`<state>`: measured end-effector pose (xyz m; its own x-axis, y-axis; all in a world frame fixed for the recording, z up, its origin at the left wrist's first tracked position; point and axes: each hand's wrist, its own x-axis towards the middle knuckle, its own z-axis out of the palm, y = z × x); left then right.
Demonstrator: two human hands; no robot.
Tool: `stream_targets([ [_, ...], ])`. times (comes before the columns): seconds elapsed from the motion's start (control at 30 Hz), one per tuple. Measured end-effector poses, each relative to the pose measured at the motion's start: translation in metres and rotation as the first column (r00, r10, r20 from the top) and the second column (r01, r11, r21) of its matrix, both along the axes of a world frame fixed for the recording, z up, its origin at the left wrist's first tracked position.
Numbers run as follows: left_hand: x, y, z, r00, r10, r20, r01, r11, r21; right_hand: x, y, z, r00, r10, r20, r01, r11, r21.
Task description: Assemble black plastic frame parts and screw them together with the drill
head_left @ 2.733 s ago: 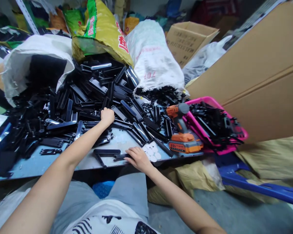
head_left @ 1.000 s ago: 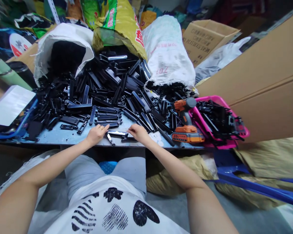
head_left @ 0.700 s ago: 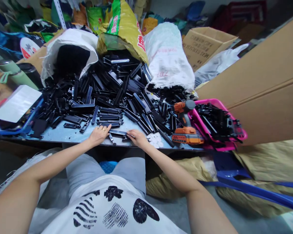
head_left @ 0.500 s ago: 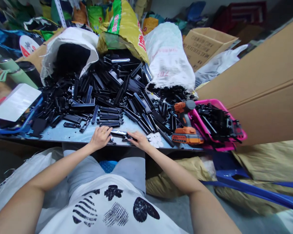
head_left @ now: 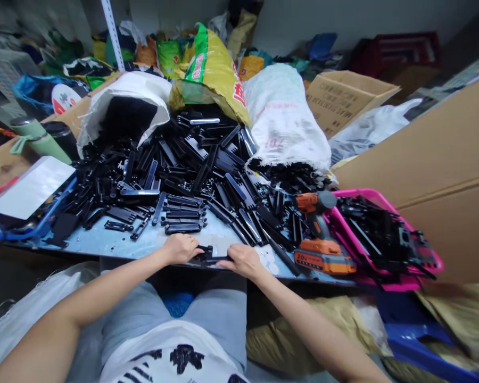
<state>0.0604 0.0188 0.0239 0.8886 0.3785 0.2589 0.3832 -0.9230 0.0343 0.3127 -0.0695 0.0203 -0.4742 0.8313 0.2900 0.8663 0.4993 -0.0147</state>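
Both hands sit at the near edge of a pale blue table (head_left: pixel 104 242). My left hand (head_left: pixel 180 248) and my right hand (head_left: pixel 242 260) each close on one end of a flat black plastic part (head_left: pixel 209 256) lying between them. Just beyond lies a neat stack of black strips (head_left: pixel 181 214). A large heap of black plastic parts (head_left: pixel 191 159) covers the middle and back of the table.
An orange cordless drill (head_left: pixel 318 239) lies right of my hands, beside a pink basket (head_left: pixel 383 279) of black parts. White sacks (head_left: pixel 283 117) and a yellow bag (head_left: pixel 215 74) stand behind the heap. Cardboard (head_left: pixel 443 175) leans at right. A white sheet (head_left: pixel 32 186) lies at left.
My left hand came back from the heap to the table's near edge. Both hands closed in on the black part between them. The view tilted up.
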Motion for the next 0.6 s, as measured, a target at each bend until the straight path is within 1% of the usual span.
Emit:
stream_targets([
  [0.07,-0.006,-0.001,0.004,0.997,0.049,0.060,-0.050,0.998,0.028,-0.006,0.002,0.012,0.998,0.066,-0.022,-0.066,0.998,0.006],
  [0.13,-0.012,-0.003,0.008,0.992,0.083,0.091,-0.087,0.995,0.047,-0.014,0.003,0.021,0.995,0.088,-0.047,-0.088,0.996,0.002],
  [0.23,-0.023,-0.010,0.019,0.987,0.109,0.118,-0.111,0.994,0.015,-0.026,-0.002,0.032,0.986,0.131,-0.104,-0.132,0.991,-0.004],
  [0.3,-0.033,-0.022,0.031,0.983,0.090,0.159,-0.085,0.996,-0.038,-0.036,-0.011,0.045,0.962,0.205,-0.183,-0.208,0.978,0.004],
  [0.33,-0.038,-0.031,0.039,0.979,0.058,0.198,-0.043,0.996,-0.079,-0.041,-0.017,0.053,0.937,0.255,-0.239,-0.260,0.965,0.008],
  [0.4,-0.047,-0.053,0.061,0.947,-0.036,0.318,0.100,0.977,-0.187,-0.052,-0.032,0.072,0.848,0.365,-0.383,-0.390,0.921,0.015],
  [0.43,-0.050,-0.066,0.072,0.917,-0.075,0.392,0.184,0.951,-0.248,-0.058,-0.040,0.082,0.782,0.416,-0.464,-0.460,0.888,0.019],
  [0.47,-0.052,-0.079,0.083,0.881,-0.091,0.464,0.254,0.919,-0.302,-0.064,-0.047,0.089,0.709,0.449,-0.543,-0.521,0.853,0.025],
  [0.5,-0.053,-0.093,0.093,0.849,-0.079,0.522,0.299,0.886,-0.353,-0.071,-0.055,0.093,0.637,0.463,-0.616,-0.569,0.822,0.030],
  [0.53,-0.052,-0.106,0.099,0.817,-0.052,0.574,0.334,0.855,-0.397,-0.078,-0.062,0.094,0.563,0.462,-0.686,-0.606,0.794,0.037],
  [0.57,-0.050,-0.117,0.102,0.786,-0.017,0.619,0.357,0.829,-0.430,-0.085,-0.068,0.091,0.487,0.456,-0.745,-0.642,0.765,0.048],
  [0.6,-0.048,-0.128,0.101,0.756,0.017,0.654,0.370,0.814,-0.449,-0.094,-0.073,0.083,0.424,0.440,-0.791,-0.661,0.748,0.062],
])
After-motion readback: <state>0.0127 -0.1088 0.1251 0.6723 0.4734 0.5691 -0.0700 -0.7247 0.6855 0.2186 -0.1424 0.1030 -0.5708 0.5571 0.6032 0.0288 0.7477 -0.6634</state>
